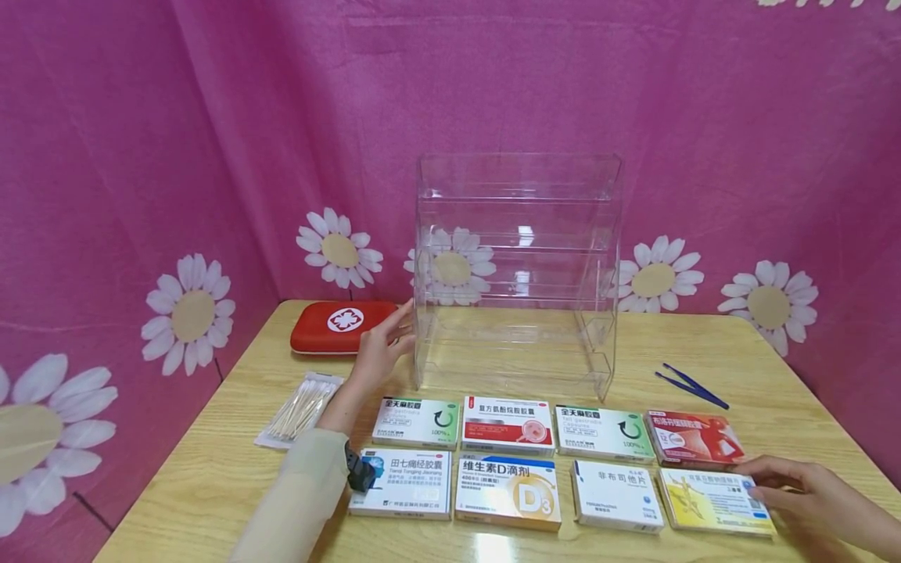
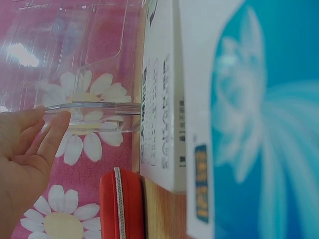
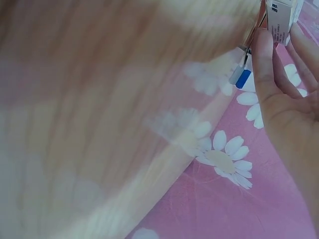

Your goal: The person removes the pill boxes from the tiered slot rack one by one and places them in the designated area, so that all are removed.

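Observation:
On the table stands a clear plastic tiered rack [image 1: 517, 353]. My left hand [image 1: 383, 344] reaches to its left side, fairly straight fingertips against the edge of the side panel [image 2: 94, 105]. At the front right, my right hand [image 1: 809, 493] grips the right end of a yellow and white medicine box [image 1: 711, 504]; the thumb and fingers [image 3: 264, 50] are on either side of the box's white end [image 3: 280, 20]. Beside that box are a white medicine box [image 1: 615, 496] and, behind it, a red medicine box [image 1: 693, 438].
Several more medicine boxes lie in two rows, including an orange vitamin D box [image 1: 508, 493] and a green-and-white box [image 1: 417, 422]. A red zip case [image 1: 313, 328] and a pack of cotton swabs [image 1: 299, 410] sit left; blue tweezers [image 1: 693, 387] lie right. Pink flowered cloth hangs behind.

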Action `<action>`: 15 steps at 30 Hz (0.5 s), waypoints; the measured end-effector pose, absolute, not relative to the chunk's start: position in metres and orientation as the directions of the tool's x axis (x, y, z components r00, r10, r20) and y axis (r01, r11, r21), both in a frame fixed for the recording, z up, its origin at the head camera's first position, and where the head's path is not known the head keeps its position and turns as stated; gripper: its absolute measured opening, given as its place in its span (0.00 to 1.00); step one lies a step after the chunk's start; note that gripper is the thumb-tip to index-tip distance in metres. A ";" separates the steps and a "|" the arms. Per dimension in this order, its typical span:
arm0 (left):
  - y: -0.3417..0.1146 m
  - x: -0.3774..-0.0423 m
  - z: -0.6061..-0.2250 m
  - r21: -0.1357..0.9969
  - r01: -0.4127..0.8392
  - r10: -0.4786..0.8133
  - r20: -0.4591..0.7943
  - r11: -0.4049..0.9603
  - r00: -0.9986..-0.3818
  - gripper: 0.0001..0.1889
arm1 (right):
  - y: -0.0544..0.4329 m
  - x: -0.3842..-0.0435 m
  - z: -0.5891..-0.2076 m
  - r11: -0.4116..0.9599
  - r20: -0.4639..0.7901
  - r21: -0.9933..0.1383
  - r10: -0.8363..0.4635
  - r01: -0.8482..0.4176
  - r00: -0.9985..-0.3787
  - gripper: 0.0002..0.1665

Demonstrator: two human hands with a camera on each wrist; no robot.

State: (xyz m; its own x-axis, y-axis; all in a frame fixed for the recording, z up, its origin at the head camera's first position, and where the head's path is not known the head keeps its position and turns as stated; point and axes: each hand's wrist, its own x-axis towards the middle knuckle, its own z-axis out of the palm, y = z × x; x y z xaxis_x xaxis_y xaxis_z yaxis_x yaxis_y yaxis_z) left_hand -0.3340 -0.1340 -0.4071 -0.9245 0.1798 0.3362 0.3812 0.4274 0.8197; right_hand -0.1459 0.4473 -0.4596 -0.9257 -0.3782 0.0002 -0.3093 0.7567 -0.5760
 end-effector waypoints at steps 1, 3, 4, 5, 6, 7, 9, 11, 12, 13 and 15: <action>-0.134 -0.334 -0.407 0.822 0.378 0.179 0.333 0.426 -0.926 0.34 | 0.447 -0.146 -0.460 0.753 0.010 -0.576 -0.383 -0.318 -0.924 0.16; -0.134 -0.334 -0.407 0.826 0.371 0.181 0.325 0.424 -0.928 0.34 | 0.447 -0.146 -0.460 0.756 0.019 -0.571 -0.379 -0.321 -0.925 0.15; -0.134 -0.334 -0.407 0.829 0.367 0.181 0.320 0.422 -0.930 0.34 | 0.446 -0.145 -0.461 0.760 0.023 -0.567 -0.373 -0.319 -0.928 0.15; -0.134 -0.334 -0.407 0.833 0.361 0.180 0.314 0.418 -0.932 0.34 | 0.446 -0.145 -0.461 0.767 0.024 -0.562 -0.358 -0.309 -0.933 0.14; -0.134 -0.334 -0.407 0.832 0.362 0.183 0.313 0.420 -0.932 0.34 | 0.445 -0.144 -0.461 0.774 0.033 -0.557 -0.343 -0.302 -0.939 0.13; -0.134 -0.335 -0.407 0.832 0.362 0.185 0.312 0.421 -0.932 0.35 | 0.444 -0.143 -0.461 0.778 0.043 -0.554 -0.326 -0.294 -0.944 0.12; -0.134 -0.335 -0.407 0.832 0.362 0.186 0.312 0.420 -0.932 0.35 | 0.442 -0.142 -0.460 0.783 0.106 -0.547 -0.287 -0.297 -0.952 0.11; -0.134 -0.335 -0.407 0.831 0.365 0.188 0.313 0.420 -0.931 0.35 | 0.439 -0.140 -0.458 0.790 0.165 -0.540 -0.238 -0.289 -0.957 0.10; -0.134 -0.335 -0.407 0.831 0.365 0.189 0.314 0.420 -0.930 0.35 | 0.436 -0.139 -0.457 0.789 0.210 -0.535 -0.223 -0.302 -0.952 0.11; -0.135 -0.335 -0.407 0.831 0.365 0.191 0.313 0.420 -0.931 0.35 | 0.434 -0.140 -0.455 0.790 0.252 -0.526 -0.209 -0.315 -0.945 0.10; -0.135 -0.334 -0.406 0.833 0.362 0.193 0.308 0.419 -0.932 0.34 | 0.428 -0.141 -0.450 0.799 0.312 -0.506 -0.181 -0.324 -0.933 0.09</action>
State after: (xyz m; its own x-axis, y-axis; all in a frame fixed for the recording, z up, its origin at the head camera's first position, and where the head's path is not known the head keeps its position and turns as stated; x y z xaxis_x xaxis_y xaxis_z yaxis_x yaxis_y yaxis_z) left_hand -0.3344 -0.1347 -0.4065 -0.9318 0.1930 0.3075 0.3617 0.4188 0.8330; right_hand -0.1409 0.4275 -0.4498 -0.9328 -0.1809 0.3118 -0.3242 0.7990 -0.5065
